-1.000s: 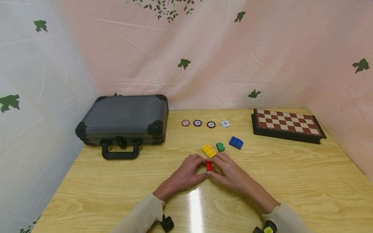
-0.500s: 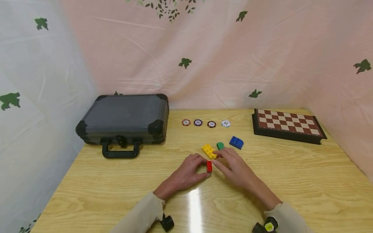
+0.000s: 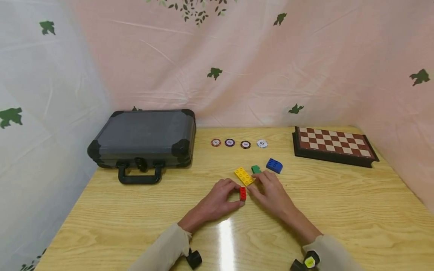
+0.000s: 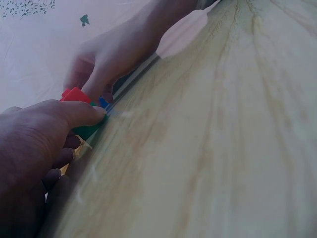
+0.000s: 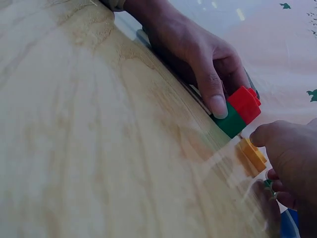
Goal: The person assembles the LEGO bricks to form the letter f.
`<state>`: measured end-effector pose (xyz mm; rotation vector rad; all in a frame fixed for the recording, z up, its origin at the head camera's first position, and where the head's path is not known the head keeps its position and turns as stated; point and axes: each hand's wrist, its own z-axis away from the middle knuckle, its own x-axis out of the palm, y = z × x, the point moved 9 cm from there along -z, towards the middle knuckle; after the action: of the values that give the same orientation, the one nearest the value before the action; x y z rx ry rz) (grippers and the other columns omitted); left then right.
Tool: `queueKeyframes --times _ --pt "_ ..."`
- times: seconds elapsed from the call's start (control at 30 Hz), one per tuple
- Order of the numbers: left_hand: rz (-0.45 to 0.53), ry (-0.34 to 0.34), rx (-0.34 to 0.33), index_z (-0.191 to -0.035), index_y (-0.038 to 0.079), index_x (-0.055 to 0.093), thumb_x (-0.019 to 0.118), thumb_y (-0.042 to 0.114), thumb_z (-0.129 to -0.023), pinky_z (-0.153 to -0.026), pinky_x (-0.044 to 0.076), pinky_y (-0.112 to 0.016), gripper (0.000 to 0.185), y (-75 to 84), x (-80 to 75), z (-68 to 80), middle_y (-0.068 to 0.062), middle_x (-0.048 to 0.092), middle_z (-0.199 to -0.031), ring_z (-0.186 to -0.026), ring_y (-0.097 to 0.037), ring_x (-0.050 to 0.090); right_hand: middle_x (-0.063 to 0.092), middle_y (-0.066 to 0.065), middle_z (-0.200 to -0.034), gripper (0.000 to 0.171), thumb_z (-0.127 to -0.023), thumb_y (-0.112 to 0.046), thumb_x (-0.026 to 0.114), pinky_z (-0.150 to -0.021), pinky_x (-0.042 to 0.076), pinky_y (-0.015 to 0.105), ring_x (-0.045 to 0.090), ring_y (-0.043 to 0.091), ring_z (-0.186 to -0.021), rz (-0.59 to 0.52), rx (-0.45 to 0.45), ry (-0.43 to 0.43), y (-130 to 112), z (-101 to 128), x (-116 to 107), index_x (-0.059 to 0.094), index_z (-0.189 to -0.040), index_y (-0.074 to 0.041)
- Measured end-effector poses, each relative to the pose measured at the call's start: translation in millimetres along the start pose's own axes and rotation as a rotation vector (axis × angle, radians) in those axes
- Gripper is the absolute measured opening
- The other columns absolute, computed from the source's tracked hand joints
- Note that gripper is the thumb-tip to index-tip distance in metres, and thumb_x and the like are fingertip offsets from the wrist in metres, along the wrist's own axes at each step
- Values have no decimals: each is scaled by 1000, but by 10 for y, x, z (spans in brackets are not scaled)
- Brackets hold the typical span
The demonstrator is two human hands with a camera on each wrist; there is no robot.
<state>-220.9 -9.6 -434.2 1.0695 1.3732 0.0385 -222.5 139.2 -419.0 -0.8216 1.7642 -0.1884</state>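
Red brick [image 3: 242, 193] sits pinched in left hand's [image 3: 217, 203] grip.

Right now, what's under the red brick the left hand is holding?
A green brick sits directly under the red brick, pinched by the left hand. Its underside and the table contact are hidden.

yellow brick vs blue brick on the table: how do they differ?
The yellow brick is flat and long, with six studs showing; the blue brick is taller and chunkier with a curved top. The right hand reaches over to the yellow brick's near end, while the blue brick sits apart, untouched. Both lie on the wooden table, studs up.
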Motion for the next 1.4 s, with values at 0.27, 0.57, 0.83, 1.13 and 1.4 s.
queueKeyframes --times 0.27,0.57,0.83,1.13,1.4 --pt "1 11 7 -119 13 70 79 27 -93 -89 45 -34 31 16 -11 3 2 62 -111 -100 -15 51 61 12 -114 41 -91 -25 81 -92 49 49 54 31 -107 19 35 -5 -4 -15 54 66 -121 -1" --pt "14 3 -10 -118 14 70 78 28 -93 -90 45 -34 29 11 -11 5 3 61 -111 -100 -16 51 60 12 -112 40 -90 -26 82 -88 49 47 52 30 -104 57 37 16 -21 -16 60 68 -116 0" --pt "18 6 -3 -118 14 70 79 28 -93 -90 45 -34 29 17 -13 1 3 62 -111 -99 -15 51 58 12 -108 38 -88 -24 83 -86 47 46 51 31 -101 79 42 47 -39 -22 56 69 -112 1" --pt "14 -5 -20 -121 14 70 78 28 -94 -91 45 -35 32 6 -14 7 3 62 -112 -100 -16 51 57 12 -105 39 -88 -27 84 -81 46 43 49 31 -97 115 62 52 -47 -45 83 70 -112 1" --pt "19 -16 -25 -121 14 70 78 29 -94 -93 45 -36 32 -7 -1 3 3 62 -113 -102 -16 51 56 12 -104 39 -89 -26 84 -81 47 43 50 31 -96 136 74 60 -43 -42 88 70 -112 2"
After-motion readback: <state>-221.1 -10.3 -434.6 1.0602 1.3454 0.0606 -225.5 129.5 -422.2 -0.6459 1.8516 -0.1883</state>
